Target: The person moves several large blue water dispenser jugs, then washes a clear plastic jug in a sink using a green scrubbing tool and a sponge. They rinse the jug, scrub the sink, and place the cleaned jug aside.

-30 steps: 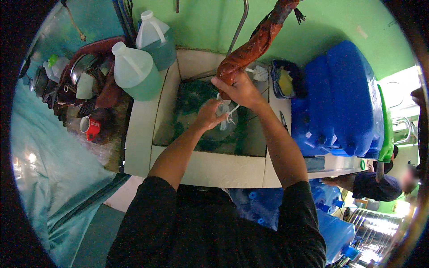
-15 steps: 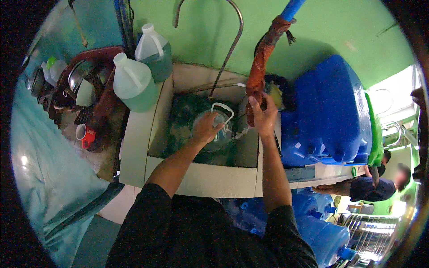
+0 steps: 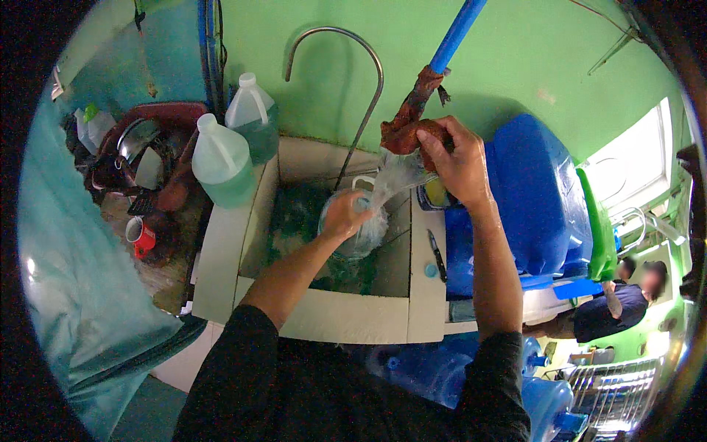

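Note:
My left hand (image 3: 345, 215) is closed round the neck of a clear plastic jug (image 3: 356, 249) with a white handle (image 3: 364, 180), which stands in the tiled sink (image 3: 339, 313). My right hand (image 3: 462, 166) grips the end of a wet brown cloth (image 3: 406, 131) wrapped round a blue pipe (image 3: 458, 35) that comes down from above. A broad stream of water (image 3: 394, 179) pours from the cloth's end toward the mouth of the jug. The jug's lower part is blurred by splashing water.
A curved metal faucet (image 3: 379, 81) rises behind the sink. Two jugs of green liquid (image 3: 222, 158) stand on its left ledge. A knife (image 3: 437, 256) and blue cap (image 3: 431, 270) lie on the right ledge, beside large blue containers (image 3: 537, 199). A person (image 3: 611, 313) is at far right.
My right hand has lifted the cloth's end and bent it leftward, and the water now streams over the jug. My left hand stays on the jug. The view has shifted slightly.

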The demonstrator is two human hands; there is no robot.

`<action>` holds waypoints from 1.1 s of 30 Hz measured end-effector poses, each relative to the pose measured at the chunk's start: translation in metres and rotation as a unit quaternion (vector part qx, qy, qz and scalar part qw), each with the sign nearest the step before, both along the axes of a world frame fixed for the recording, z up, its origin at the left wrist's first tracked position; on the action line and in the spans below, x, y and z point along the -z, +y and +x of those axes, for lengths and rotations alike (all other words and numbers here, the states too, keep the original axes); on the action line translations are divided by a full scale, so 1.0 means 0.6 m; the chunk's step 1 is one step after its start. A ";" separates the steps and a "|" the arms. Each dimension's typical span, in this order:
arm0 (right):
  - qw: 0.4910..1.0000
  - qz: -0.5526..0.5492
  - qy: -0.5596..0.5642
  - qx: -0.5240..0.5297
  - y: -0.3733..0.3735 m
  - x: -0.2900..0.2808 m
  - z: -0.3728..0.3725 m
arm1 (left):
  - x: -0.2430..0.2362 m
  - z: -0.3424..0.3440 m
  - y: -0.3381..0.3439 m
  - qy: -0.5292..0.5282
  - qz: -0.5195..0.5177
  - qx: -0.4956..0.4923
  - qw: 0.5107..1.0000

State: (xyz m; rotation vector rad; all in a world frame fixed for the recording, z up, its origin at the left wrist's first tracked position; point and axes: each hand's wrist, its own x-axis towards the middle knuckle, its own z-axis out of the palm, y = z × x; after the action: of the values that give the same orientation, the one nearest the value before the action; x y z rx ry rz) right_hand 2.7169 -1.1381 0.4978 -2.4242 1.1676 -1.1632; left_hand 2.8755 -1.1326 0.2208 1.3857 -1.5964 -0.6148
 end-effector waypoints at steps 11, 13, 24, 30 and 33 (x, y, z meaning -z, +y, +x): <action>1.000 0.022 0.006 0.012 -0.002 -0.060 -0.002 | 0.012 -0.013 0.000 0.026 0.048 -0.004 0.998; 1.000 -0.005 0.021 0.010 -0.002 -0.063 -0.003 | 0.013 -0.012 -0.004 0.033 0.040 -0.005 0.999; 0.999 0.037 0.021 -0.006 0.004 -0.082 -0.009 | -0.018 0.003 -0.025 0.010 -0.050 -0.035 0.998; 0.999 0.037 0.014 -0.022 0.005 -0.089 -0.010 | -0.050 0.018 -0.045 -0.028 -0.138 -0.042 0.989; 0.999 0.025 0.011 -0.033 0.001 -0.088 -0.011 | -0.073 0.021 -0.042 0.012 -0.059 -0.058 0.996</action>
State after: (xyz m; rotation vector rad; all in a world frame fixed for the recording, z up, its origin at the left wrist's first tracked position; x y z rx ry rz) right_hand 2.7103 -1.1372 0.5509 -2.4243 1.1009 -1.0775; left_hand 2.8883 -1.1579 0.2649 1.3671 -1.4977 -0.4587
